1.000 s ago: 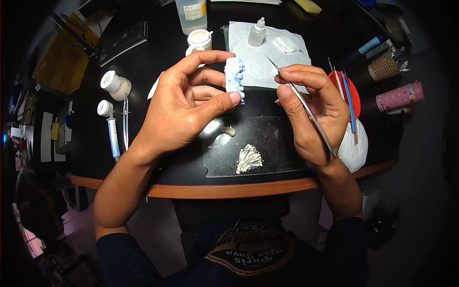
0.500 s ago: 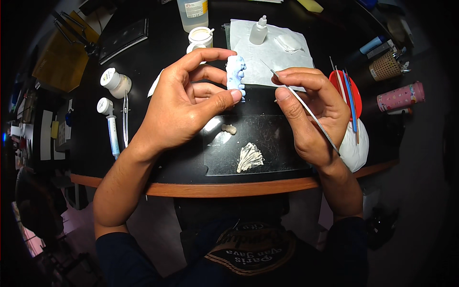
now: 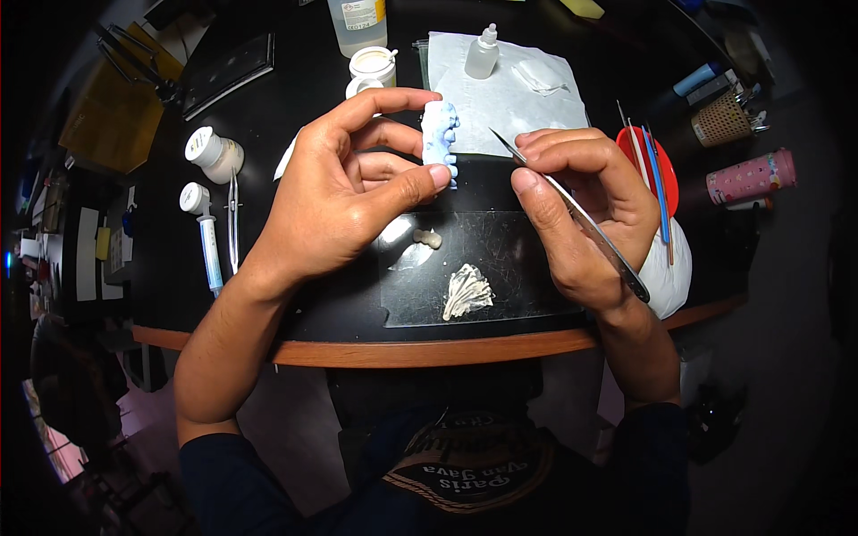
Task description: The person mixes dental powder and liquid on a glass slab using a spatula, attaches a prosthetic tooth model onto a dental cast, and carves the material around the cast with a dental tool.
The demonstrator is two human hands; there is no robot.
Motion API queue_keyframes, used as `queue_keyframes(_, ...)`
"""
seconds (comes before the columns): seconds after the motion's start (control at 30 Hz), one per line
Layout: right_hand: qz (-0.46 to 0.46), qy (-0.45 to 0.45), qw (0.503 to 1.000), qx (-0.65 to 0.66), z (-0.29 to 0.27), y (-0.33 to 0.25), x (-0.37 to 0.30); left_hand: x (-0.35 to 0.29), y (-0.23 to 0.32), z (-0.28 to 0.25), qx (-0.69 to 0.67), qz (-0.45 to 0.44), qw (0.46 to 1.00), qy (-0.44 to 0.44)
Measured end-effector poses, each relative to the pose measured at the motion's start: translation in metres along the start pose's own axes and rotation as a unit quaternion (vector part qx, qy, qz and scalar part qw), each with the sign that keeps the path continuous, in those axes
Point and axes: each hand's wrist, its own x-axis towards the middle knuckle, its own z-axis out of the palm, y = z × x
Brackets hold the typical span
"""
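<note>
Between the thumb and index finger of my left hand [image 3: 326, 192], a pale blue dental model [image 3: 439, 134] stands upright, its tooth bumps facing right. My right hand [image 3: 594, 210] grips a slim metal spatula [image 3: 581, 220] like a pen. The spatula's pointed tip aims up and left toward the model but stays apart from it; its rounded end passes over my wrist. Below the hands lies a scratched glass slab [image 3: 527, 268]. On the slab are a smeared cream-coloured paste [image 3: 467, 293] and a small greyish tooth-shaped piece [image 3: 427, 238].
At left stand a lidded jar [image 3: 213, 154], a syringe [image 3: 210, 241] and tweezers [image 3: 234, 219]. Behind are an open white tub [image 3: 373, 64], a large bottle [image 3: 360, 27] and a dropper bottle [image 3: 483, 54] on white paper [image 3: 456, 98]. A red dish [image 3: 668, 179] with thin tools sits right.
The spatula has turned in my right fingers, so its dark flat side shows now; its tip has shifted slightly. My left hand and the dental model hold nearly still.
</note>
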Motion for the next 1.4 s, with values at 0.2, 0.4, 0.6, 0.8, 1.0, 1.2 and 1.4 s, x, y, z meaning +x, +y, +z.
queue_keyframes(0.2, 0.02, -0.027, 0.999, -0.021, -0.005, -0.001, -0.003, 0.0, -0.004, 0.002, -0.02, 0.007, 1.0, 0.02)
queue_keyframes(0.4, 0.023, 0.009, 0.999, -0.024, -0.003, 0.003, 0.0, 0.004, -0.005, -0.003, -0.012, 0.013, 1.0, 0.018)
queue_keyframes(0.6, 0.037, 0.021, 0.998, -0.039, -0.001, 0.005, -0.002, 0.005, -0.005, -0.006, -0.006, 0.01, 1.0, 0.021)
queue_keyframes(0.8, 0.052, -0.038, 0.996, -0.061, -0.006, 0.001, -0.004, 0.005, -0.008, -0.008, 0.012, 0.006, 0.999, 0.032)
queue_keyframes(1.0, 0.091, -0.019, 0.993, -0.077, -0.004, -0.002, -0.001, 0.004, -0.008, -0.007, 0.0, 0.016, 0.999, 0.048)
queue_keyframes(1.2, 0.19, -0.029, 0.98, -0.047, -0.008, -0.004, 0.001, 0.002, -0.008, -0.005, 0.023, 0.025, 0.998, 0.049)
queue_keyframes(1.4, 0.187, -0.035, 0.981, -0.029, -0.015, -0.003, 0.005, 0.005, -0.008, -0.005, 0.069, 0.043, 0.995, 0.056)
